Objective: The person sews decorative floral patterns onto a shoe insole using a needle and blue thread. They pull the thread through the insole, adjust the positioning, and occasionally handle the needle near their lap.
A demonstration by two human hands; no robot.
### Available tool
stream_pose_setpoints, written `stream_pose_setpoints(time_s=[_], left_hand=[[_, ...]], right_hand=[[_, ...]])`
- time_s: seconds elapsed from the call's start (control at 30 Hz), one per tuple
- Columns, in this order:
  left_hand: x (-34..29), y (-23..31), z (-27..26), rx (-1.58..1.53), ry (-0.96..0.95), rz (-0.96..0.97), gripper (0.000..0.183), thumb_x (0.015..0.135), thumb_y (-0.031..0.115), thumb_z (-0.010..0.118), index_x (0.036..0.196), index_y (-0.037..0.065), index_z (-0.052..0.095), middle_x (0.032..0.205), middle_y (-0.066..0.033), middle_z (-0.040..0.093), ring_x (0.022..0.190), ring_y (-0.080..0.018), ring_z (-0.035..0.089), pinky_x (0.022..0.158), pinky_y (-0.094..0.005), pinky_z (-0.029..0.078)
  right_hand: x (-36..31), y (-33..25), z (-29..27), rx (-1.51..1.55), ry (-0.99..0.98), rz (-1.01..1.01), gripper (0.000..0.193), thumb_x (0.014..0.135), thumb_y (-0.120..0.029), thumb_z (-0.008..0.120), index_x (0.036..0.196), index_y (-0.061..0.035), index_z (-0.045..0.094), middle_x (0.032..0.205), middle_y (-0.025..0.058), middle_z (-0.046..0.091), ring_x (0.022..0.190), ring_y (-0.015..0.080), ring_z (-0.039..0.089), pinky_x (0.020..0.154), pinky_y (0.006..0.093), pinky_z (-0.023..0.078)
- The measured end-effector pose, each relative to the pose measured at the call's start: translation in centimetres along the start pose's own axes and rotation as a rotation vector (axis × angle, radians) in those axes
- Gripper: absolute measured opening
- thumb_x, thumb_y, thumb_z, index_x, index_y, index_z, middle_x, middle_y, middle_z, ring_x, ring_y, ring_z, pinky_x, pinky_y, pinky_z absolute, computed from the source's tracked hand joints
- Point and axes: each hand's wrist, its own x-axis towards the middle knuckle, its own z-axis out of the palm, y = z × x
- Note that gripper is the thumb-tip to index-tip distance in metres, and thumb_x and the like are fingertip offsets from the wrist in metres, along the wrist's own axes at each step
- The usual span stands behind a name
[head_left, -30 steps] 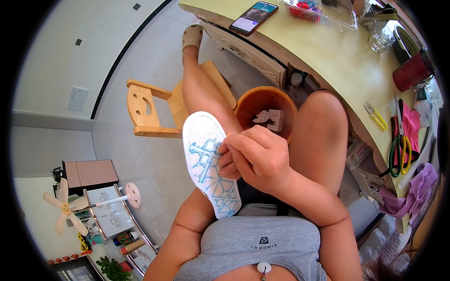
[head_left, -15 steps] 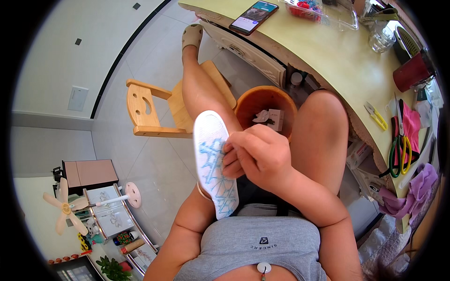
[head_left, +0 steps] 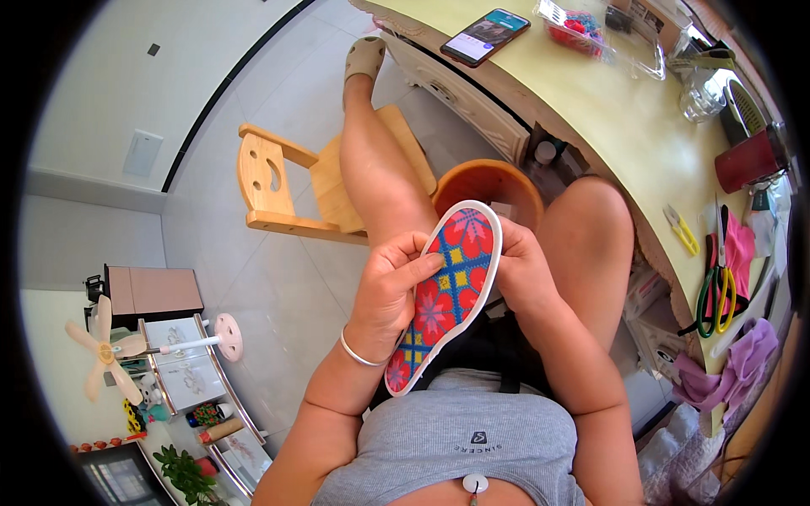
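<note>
An embroidered shoe insole (head_left: 453,295) with a white rim is held up over my lap, its red, blue and yellow patterned face toward me. My left hand (head_left: 384,287) grips its left edge, thumb lying across the pattern and the other fingers behind. At the upper right edge, my right hand (head_left: 525,266) is closed on the rim, its fingertips partly hidden behind the insole. Any needle or thread is too small to make out. A white bangle (head_left: 359,352) circles my left wrist.
An orange-brown bucket (head_left: 477,171) stands between my legs, beside a small wooden chair (head_left: 268,179). On the yellowish tabletop (head_left: 607,110) lie a phone (head_left: 487,38), a clear plastic box (head_left: 603,38), yellow snips (head_left: 681,231), scissors (head_left: 715,291) and purple cloth (head_left: 730,371).
The insole has turned from its white, blue-threaded back to its coloured face and moved right. My left hand has come into view gripping it; my right hand has shifted to its right edge.
</note>
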Motion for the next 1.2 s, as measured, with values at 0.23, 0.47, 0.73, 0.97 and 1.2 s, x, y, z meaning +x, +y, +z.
stream_pose_setpoints(time_s=[0.23, 0.47, 0.73, 0.97, 1.2], left_hand=[[-0.3, 0.1, -0.1, 0.157, 0.075, 0.125, 0.010, 0.088, 0.005, 0.065, 0.093, -0.002, 0.061, 0.086, -0.0083, 0.068, 0.075, -0.0076, 0.062, 0.071, -0.0225, 0.053], [-0.4, -0.1, -0.4, 0.268, 0.123, 0.220, 0.011, 0.089, 0.007, 0.066, 0.089, 0.000, 0.058, 0.083, -0.0062, 0.066, 0.072, -0.0060, 0.060, 0.067, -0.0210, 0.052], [-0.7, 0.1, 0.0, 0.338, 0.148, 0.235, 0.012, 0.088, 0.008, 0.066, 0.086, 0.001, 0.057, 0.080, -0.0055, 0.065, 0.070, -0.0049, 0.059, 0.064, -0.0201, 0.050], [-0.7, 0.0, 0.3, 0.329, 0.148, 0.236, 0.013, 0.088, 0.009, 0.066, 0.085, 0.001, 0.057, 0.080, -0.0056, 0.065, 0.069, -0.0050, 0.059, 0.064, -0.0201, 0.050], [-0.2, -0.2, 0.4, 0.019, -0.003, 0.093, 0.013, 0.091, 0.007, 0.063, 0.101, -0.002, 0.061, 0.092, -0.0094, 0.068, 0.082, -0.0113, 0.063, 0.076, -0.0251, 0.052]], right_hand=[[0.4, -0.7, 0.9, -0.099, 0.246, -0.051, 0.019, 0.091, -0.001, 0.061, 0.109, -0.0013, 0.062, 0.097, 0.0030, 0.067, 0.087, 0.0098, 0.064, 0.079, 0.0247, 0.053], [-0.3, -1.3, 1.5, -0.777, 0.332, -0.773, 0.014, 0.078, 0.007, 0.069, 0.088, -0.0009, 0.065, 0.092, 0.0083, 0.062, 0.075, 0.0160, 0.054, 0.063, 0.0254, 0.044], [-0.2, -0.8, 1.3, -0.827, 0.305, -0.821, 0.018, 0.075, 0.008, 0.071, 0.088, -0.0012, 0.065, 0.087, 0.0084, 0.061, 0.075, 0.0200, 0.053, 0.061, 0.0282, 0.043], [-0.4, -0.5, 1.3, -0.883, 0.260, -0.795, 0.013, 0.081, 0.005, 0.068, 0.093, -0.0001, 0.064, 0.089, 0.0074, 0.062, 0.077, 0.0165, 0.055, 0.063, 0.0265, 0.046], [0.3, -1.0, -0.1, 0.058, 0.139, -0.027, 0.014, 0.096, -0.007, 0.056, 0.108, -0.0008, 0.061, 0.097, 0.0029, 0.065, 0.084, 0.0094, 0.063, 0.072, 0.0237, 0.053]])
